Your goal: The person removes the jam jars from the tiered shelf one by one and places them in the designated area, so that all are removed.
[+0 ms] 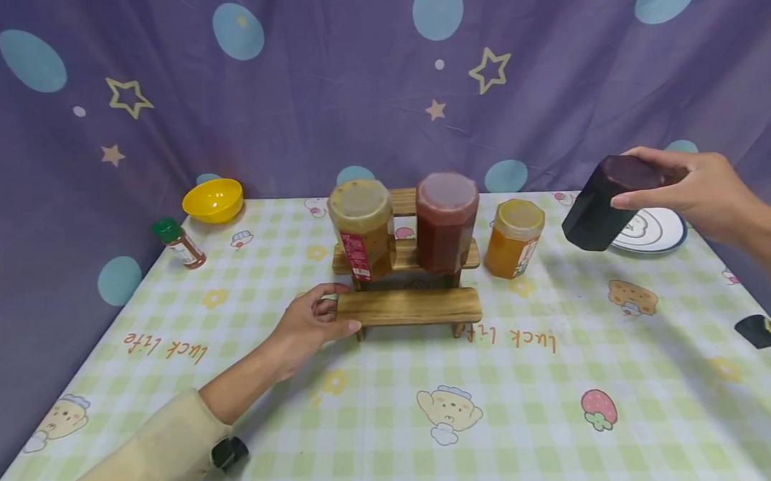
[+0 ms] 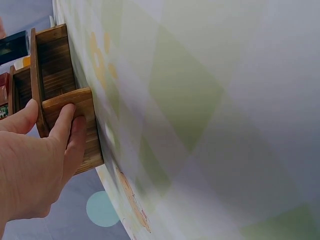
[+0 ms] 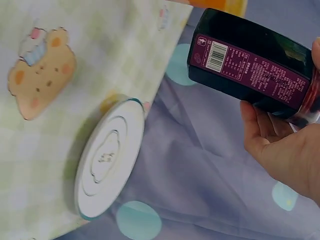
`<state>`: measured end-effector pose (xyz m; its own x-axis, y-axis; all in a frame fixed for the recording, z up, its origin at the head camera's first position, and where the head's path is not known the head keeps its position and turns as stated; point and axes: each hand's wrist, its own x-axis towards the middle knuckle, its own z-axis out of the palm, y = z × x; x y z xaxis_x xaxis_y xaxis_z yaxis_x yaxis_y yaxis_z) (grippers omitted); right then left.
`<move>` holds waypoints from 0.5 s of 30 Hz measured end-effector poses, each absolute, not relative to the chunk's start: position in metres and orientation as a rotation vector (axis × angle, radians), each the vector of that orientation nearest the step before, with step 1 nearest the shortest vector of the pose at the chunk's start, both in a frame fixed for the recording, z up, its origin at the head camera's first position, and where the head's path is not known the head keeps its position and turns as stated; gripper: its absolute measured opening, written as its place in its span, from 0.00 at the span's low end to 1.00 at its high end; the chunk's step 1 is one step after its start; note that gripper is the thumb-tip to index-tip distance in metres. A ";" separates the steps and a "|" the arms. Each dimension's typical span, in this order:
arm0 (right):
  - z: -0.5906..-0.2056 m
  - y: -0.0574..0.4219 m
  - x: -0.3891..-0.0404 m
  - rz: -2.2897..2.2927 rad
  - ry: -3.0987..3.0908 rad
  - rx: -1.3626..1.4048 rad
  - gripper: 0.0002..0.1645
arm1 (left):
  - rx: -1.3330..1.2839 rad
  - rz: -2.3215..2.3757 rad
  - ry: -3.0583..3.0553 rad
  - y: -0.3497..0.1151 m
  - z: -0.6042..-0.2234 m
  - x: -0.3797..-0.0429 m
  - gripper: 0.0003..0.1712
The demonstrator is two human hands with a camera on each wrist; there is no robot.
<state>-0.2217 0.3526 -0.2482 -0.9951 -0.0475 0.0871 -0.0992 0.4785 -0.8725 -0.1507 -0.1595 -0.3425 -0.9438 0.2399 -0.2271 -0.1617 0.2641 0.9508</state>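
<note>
Aloft, dark jar, orange-filled jar below

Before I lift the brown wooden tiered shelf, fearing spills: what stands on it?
A faceted yellowish jar and a faceted dark-red jar; they mostly hide the wooden back tier.

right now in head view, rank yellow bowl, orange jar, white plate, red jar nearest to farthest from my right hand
1. White plate: below the right hand
2. Orange jar: right of the wooden rack
3. Red jar: on the rack, right side
4. Yellow bowl: back left
</note>
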 end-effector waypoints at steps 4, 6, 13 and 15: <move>-0.260 0.352 -0.220 1.682 -2.616 0.148 0.34 | 0.068 1.717 2.225 -0.159 -0.342 -0.151 0.33; -0.266 0.351 -0.220 1.658 -2.622 0.149 0.34 | 0.065 1.713 2.227 -0.159 -0.342 -0.151 0.33; -0.284 0.347 -0.219 1.593 -2.662 0.096 0.34 | 0.062 1.729 2.218 -0.158 -0.341 -0.150 0.33; -0.290 0.345 -0.219 1.581 -2.670 0.095 0.35 | 0.059 1.726 2.222 -0.158 -0.341 -0.150 0.33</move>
<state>-0.2188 0.3447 -0.2895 -0.9974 -0.0336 0.0633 -0.0716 0.4793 -0.8747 -0.1501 -0.1584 -0.3413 -0.9460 0.2296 -0.2287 -0.1648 0.2668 0.9495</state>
